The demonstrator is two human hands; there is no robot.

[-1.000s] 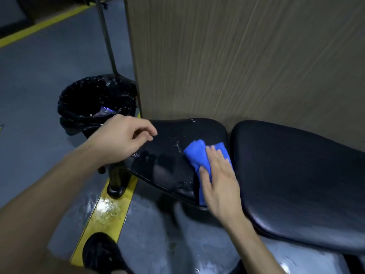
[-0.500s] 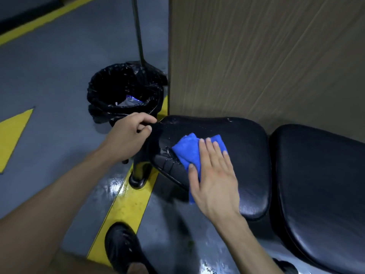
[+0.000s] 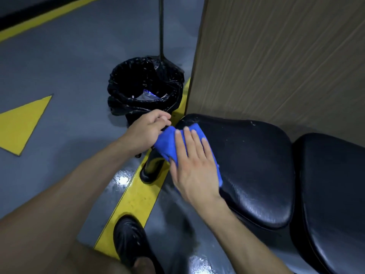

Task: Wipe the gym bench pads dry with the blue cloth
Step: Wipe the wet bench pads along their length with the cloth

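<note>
The blue cloth (image 3: 169, 143) has slid to the pad's (image 3: 246, 165) left end (under flat, spread right fingers (image 3: 189, 143)).

1. The right hand (image 3: 192, 165) covers most of the blue cloth (image 3: 167, 142), hiding the pad corner beneath.
2. The second bench pad (image 3: 333, 194) runs off the right edge.
3. The litter inside the black bin (image 3: 144, 86) is too small to identify.
4. The shoe (image 3: 131, 242) is cut by the bottom edge.
</note>
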